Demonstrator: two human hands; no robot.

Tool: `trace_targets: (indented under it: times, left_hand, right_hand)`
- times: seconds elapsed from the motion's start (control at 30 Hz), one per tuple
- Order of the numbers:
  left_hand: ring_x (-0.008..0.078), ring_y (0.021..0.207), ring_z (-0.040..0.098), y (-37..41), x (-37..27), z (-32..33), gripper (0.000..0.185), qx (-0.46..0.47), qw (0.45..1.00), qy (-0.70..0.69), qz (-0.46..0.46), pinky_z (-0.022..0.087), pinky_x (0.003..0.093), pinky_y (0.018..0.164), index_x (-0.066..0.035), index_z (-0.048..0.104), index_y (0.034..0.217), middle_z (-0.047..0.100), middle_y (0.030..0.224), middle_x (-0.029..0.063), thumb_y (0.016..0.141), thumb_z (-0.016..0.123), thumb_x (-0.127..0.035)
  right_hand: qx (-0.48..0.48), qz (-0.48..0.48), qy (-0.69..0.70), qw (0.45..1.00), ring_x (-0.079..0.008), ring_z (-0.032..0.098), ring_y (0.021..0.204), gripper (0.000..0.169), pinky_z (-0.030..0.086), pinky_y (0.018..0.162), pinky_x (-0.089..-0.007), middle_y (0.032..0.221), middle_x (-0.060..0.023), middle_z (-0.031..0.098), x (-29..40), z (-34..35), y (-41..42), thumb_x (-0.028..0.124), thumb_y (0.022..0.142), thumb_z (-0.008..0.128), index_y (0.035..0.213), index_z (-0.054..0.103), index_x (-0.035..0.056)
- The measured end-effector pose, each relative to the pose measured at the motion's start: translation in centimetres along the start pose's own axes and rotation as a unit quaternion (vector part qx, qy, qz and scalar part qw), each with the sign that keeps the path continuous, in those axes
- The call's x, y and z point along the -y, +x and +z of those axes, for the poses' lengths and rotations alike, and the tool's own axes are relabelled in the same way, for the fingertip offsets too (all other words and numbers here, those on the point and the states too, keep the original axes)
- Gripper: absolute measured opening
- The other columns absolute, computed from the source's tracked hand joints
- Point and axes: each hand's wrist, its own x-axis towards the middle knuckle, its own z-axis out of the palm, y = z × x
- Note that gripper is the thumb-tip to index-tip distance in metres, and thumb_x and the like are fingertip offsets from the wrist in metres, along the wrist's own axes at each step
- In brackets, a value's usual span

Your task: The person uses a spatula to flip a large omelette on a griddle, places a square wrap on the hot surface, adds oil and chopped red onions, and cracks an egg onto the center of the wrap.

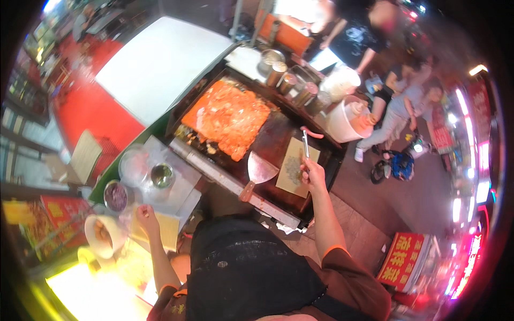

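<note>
My right hand (313, 175) is closed around metal tongs (306, 143) over the right end of a dark griddle (277, 126). By the tongs' tips lies a pink sausage (313, 133); whether they grip it I cannot tell. Under the tongs a pale rectangular sheet of dough (292, 166) rests on the griddle. Left of it is a broad metal scraper (261, 167) with a wooden handle. Reddish, sauced food (231, 116) covers the griddle's far left part. My left hand (147, 216) is at the left, near a bowl of chopped purple food (116, 195); its fingers are curled, their contents unclear.
Metal canisters (287, 83) line the griddle's far edge, beside a white tub (348, 120) of sauce bottles. A bowl of chopped greens (162, 175) and a white container of eggs (104, 236) stand at the left. Several people are beyond the stall, one in a dark shirt (355, 38) close by.
</note>
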Motion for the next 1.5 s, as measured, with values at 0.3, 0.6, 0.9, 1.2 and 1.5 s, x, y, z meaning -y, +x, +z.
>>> trace_targets:
  times: [0.3, 0.6, 0.9, 1.2, 1.5]
  left_hand:
    - [0.0206, 0.081, 0.065, 0.5, 6.4, -3.8, 0.055, -0.075, 0.853, -0.294, -0.424, 0.057, 0.0376, 0.071, -0.014, 0.053, 0.128, 0.061, 0.097, 0.0053, 0.1, 0.065, -0.059]
    - [0.0321, 0.092, 0.068, 10.8, 13.4, -2.7, 0.054, -0.099, 0.719, -0.469, -0.503, 0.062, 0.0496, 0.085, -0.002, 0.058, 0.133, 0.064, 0.108, 0.0187, 0.104, 0.064, -0.047]
    - [0.0414, 0.111, 0.067, 10.3, 10.3, -5.3, 0.044, -0.15, 0.737, -0.514, -0.413, 0.067, 0.052, 0.091, 0.009, 0.05, 0.139, 0.056, 0.139, 0.0267, 0.095, 0.048, 0.007]
    - [0.0383, 0.113, 0.066, 8.6, 7.1, -7.3, 0.038, -0.093, 0.737, -0.572, -0.349, 0.068, 0.0479, 0.095, 0.018, 0.053, 0.129, 0.061, 0.126, 0.0259, 0.092, 0.048, 0.01]
    - [0.0479, 0.121, 0.061, 9.7, 8.7, -7.5, 0.051, -0.098, 0.622, -0.663, -0.405, 0.061, 0.0622, 0.103, 0.011, 0.053, 0.136, 0.062, 0.127, 0.0287, 0.086, 0.046, 0.004]
  right_hand:
    - [0.048, -0.028, -0.094, 0.994, -0.0046, 0.042, 0.045, 0.019, 0.027, 0.039, -0.0221, 0.075, 0.0002, 0.064, -4.4, 2.7, -6.6, 0.027, 0.103, 0.07, 0.111, 0.071, 0.0093]
    - [0.09, -0.089, -0.159, 0.979, -0.0018, 0.043, 0.048, 0.02, 0.03, 0.041, -0.0201, 0.075, -0.0007, 0.064, -5.3, 12.6, -13.3, 0.015, 0.107, 0.064, 0.122, 0.068, 0.0033]
    - [0.176, -0.232, -0.373, 0.881, -0.0099, 0.069, 0.096, 0.038, 0.055, 0.086, -0.0274, 0.105, -0.0054, 0.077, -8.3, 15.4, -16.6, 0.015, 0.1, 0.072, 0.133, 0.067, -0.0025]
    - [0.204, -0.254, -0.353, 0.877, -0.0114, 0.068, 0.1, 0.038, 0.054, 0.09, -0.0295, 0.108, -0.007, 0.076, -5.5, 11.6, -17.5, 0.017, 0.098, 0.074, 0.132, 0.069, 0.0019]
    - [0.201, -0.285, -0.399, 0.848, -0.0282, 0.072, 0.088, 0.045, 0.055, 0.081, -0.0397, 0.101, -0.0171, 0.076, -4.9, 7.8, -15.4, 0.032, 0.097, 0.074, 0.135, 0.068, 0.0087]
